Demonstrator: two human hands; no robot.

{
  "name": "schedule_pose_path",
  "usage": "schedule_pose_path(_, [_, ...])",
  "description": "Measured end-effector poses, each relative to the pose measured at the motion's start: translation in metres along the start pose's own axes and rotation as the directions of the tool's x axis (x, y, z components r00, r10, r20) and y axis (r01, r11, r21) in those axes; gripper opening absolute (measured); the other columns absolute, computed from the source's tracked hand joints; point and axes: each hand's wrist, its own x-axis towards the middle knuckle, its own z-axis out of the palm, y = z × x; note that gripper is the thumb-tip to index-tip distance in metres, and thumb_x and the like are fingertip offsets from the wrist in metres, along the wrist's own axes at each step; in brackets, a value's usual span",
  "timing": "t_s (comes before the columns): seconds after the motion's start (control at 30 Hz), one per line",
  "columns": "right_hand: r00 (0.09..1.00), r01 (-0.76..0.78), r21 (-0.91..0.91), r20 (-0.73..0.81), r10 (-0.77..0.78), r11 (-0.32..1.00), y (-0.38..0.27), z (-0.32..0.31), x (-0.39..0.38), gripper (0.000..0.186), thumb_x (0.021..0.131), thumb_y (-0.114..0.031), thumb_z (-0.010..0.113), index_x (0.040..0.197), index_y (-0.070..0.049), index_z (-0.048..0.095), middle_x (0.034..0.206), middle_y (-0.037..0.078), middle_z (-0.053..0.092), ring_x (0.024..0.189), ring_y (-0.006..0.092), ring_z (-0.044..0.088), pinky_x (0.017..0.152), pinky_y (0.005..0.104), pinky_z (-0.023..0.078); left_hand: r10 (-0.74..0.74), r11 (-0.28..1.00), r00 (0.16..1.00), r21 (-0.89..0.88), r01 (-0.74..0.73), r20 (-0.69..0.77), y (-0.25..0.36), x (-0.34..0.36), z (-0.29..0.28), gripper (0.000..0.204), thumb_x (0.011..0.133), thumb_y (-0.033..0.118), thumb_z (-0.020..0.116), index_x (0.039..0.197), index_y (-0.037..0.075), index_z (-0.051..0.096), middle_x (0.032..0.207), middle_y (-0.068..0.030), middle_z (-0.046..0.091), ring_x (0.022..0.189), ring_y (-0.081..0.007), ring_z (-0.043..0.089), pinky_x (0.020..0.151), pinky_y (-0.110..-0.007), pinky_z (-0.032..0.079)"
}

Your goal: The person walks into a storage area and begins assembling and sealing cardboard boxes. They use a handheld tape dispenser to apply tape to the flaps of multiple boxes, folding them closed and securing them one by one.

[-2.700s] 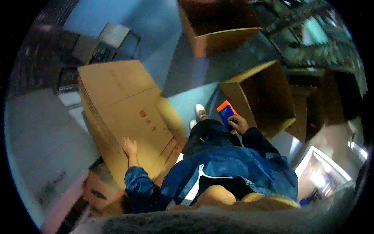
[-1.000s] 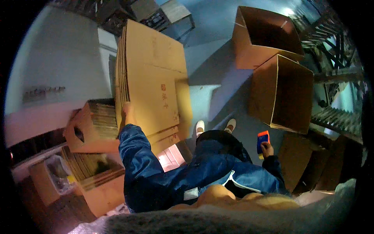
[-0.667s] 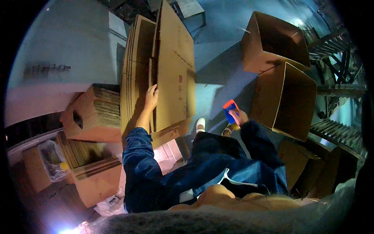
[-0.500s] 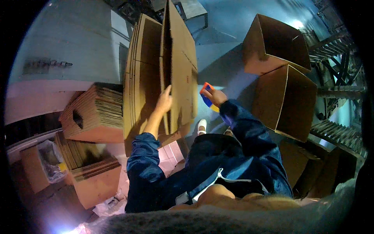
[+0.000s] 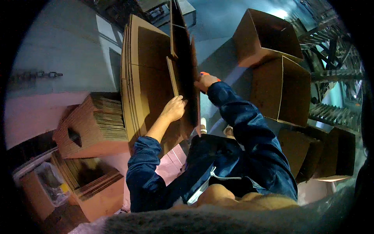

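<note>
A partly opened cardboard box (image 5: 186,76) stands upright in front of me, its dark inside showing between the panels. My left hand (image 5: 174,108) is closed on the edge of its near left flap. At the box's right side, my right hand (image 5: 205,82) grips an orange and blue hand tool (image 5: 204,73), mostly hidden by the fingers, so its kind is unclear. The knuckles of that hand are against or very near the right panel. Directly left of the box lean several flat cardboard sheets (image 5: 134,78), stacked on edge.
Two open cartons (image 5: 255,84) stand to the right, with more open boxes (image 5: 298,154) nearer me. Bundled flat cardboard (image 5: 89,128) lies at left, above a carton (image 5: 101,193) holding folded cardboard. Slatted racks (image 5: 335,74) line the far right; a small table (image 5: 187,9) stands ahead.
The folded box has spread open. My left hand moved right and slightly down with its flap; my right hand moved left and up to the box's side, carrying the tool.
</note>
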Motion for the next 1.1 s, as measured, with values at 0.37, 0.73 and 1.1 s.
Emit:
schedule_pose_path(0.37, [0.95, -0.303, -0.22, -0.148, 0.275, 0.927, 0.122, -0.102, -0.095, 0.046, 0.085, -0.045, 0.053, 0.094, -0.002, 0.067, 0.098, 0.018, 0.065, 0.093, 0.0341, 0.062, 0.079, 0.0416, 0.05, 0.299, 0.933, 0.908, 0.111, -0.343, 0.294, 0.061, 0.032, -0.043, 0.039, 0.075, 0.037, 0.065, 0.091, 0.002, 0.064, 0.096, -0.0152, 0.063, 0.091, -0.0281, 0.058, 0.081, -0.039, 0.044])
schedule_pose_path(0.73, [0.736, -0.392, 0.078, -0.571, 0.363, 0.917, 0.273, -0.149, -0.3, 0.039, 0.086, -0.044, 0.054, 0.097, -0.008, 0.065, 0.09, 0.012, 0.067, 0.081, 0.0346, 0.063, 0.074, 0.0414, 0.05, 0.448, 0.888, 0.788, -0.316, -0.335, 0.422, 0.295, 0.134, 0.028, 0.049, 0.087, 0.049, 0.048, 0.075, 0.004, 0.065, 0.073, -0.0208, 0.063, 0.071, -0.0397, 0.061, 0.064, -0.047, 0.049])
schedule_pose_path(1.1, [0.027, 0.026, 0.822, -0.569, 0.822, 0.569, 0.35, 0.031, -0.612, 0.056, 0.078, -0.017, 0.071, 0.126, -0.007, 0.044, 0.115, 0.015, 0.055, 0.101, 0.0242, 0.056, 0.086, 0.0357, 0.047, 0.314, 0.928, 0.792, -0.347, -0.138, 0.523, 0.493, 0.177, 0.137, 0.047, 0.09, 0.04, 0.047, 0.078, -0.003, 0.062, 0.085, -0.0237, 0.063, 0.085, -0.041, 0.06, 0.076, -0.047, 0.048])
